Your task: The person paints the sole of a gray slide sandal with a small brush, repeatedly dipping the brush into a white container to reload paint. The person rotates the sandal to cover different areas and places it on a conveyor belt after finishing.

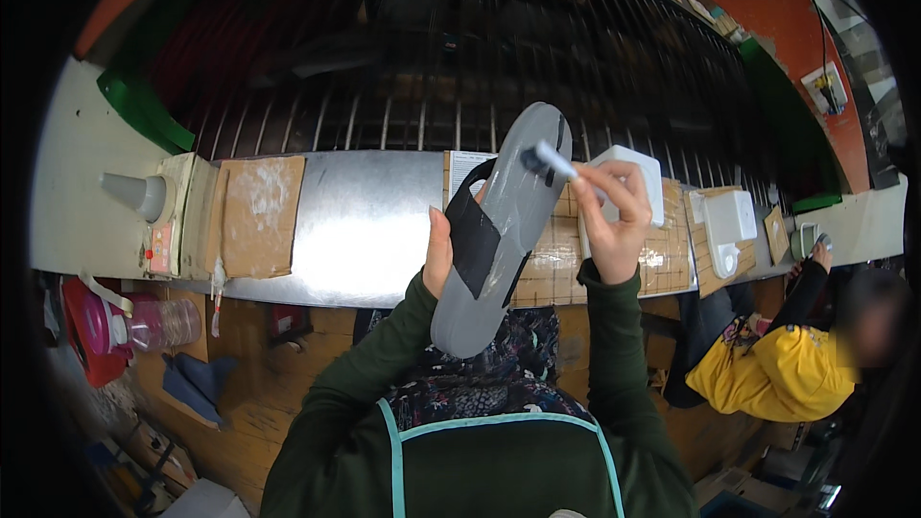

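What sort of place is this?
Likely a footwear workshop: a flat, grey, black-strapped sandal held at a long, silvery metal worktop, with a person in yellow farther along to the right.

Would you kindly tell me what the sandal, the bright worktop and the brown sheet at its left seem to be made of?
Sandal: probably matte rubber or foam, given its grey, seamless surface; the black strap could be synthetic leather or fabric. Worktop: likely smooth metal, judging by its silvery glare. Brown sheet: apparently matte cardboard, from its tan colour and thin edges.
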The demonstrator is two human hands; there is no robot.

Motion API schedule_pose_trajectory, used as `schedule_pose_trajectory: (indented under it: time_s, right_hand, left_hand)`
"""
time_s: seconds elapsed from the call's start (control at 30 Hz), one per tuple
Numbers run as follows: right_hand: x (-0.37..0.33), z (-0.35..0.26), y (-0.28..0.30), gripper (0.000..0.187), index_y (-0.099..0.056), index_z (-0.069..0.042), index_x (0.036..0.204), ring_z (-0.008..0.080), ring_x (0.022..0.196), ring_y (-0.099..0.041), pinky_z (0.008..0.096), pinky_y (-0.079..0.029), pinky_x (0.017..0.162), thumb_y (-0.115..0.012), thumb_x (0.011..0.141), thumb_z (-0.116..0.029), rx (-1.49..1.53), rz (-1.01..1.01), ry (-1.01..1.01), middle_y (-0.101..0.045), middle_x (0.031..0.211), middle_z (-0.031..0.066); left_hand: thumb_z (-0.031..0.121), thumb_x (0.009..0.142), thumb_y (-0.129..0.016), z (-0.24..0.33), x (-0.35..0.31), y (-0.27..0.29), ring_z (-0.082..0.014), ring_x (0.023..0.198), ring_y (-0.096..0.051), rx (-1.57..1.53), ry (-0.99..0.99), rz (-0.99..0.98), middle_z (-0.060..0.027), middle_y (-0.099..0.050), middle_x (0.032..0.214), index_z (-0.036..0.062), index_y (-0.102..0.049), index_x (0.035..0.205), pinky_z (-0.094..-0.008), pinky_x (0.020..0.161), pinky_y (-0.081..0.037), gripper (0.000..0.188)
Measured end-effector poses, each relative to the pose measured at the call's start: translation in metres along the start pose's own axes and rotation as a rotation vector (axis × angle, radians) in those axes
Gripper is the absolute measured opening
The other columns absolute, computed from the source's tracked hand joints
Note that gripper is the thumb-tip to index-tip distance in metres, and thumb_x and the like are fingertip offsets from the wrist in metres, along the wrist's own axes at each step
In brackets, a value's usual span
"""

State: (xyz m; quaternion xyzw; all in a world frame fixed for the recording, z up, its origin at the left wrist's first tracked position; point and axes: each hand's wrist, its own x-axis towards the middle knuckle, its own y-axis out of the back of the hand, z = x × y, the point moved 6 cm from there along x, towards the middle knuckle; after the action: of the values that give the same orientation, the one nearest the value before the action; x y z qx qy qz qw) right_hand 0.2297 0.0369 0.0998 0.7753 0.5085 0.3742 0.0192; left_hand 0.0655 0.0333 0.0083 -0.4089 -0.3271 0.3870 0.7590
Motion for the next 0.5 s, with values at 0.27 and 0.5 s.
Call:
schedule_pose_trajectory:
  time_s: [0.27,0.5]
  right_hand:
    - [-0.021,-0.017,-0.012,0.015,-0.077,-0.014,0.090,0.0081,0.059,-0.045,0.0296,-0.027,0.072,-0.078,0.076,-0.019,-0.049,-0.500,0.022,-0.060,0.084,-0.0020]
    - [-0.027,-0.017,0.002,0.015,-0.077,-0.013,0.092,0.0072,0.061,-0.048,0.0280,-0.027,0.071,-0.077,0.077,-0.018,-0.153,-0.243,0.106,-0.062,0.087,-0.0010]
  left_hand:
    - [0.065,0.095,-0.025,0.013,-0.007,0.001,-0.0231,0.112,-0.059,-0.383,0.143,0.004,-0.0155,-0.055,0.127,0.0036,-0.039,0.141,-0.0350,0.096,-0.050,0.078]
    - [0.067,0.093,-0.026,0.015,-0.003,0.004,-0.0203,0.106,-0.063,-0.273,0.145,0.193,-0.0156,-0.056,0.124,0.0036,-0.039,0.141,-0.0331,0.083,-0.057,0.081]
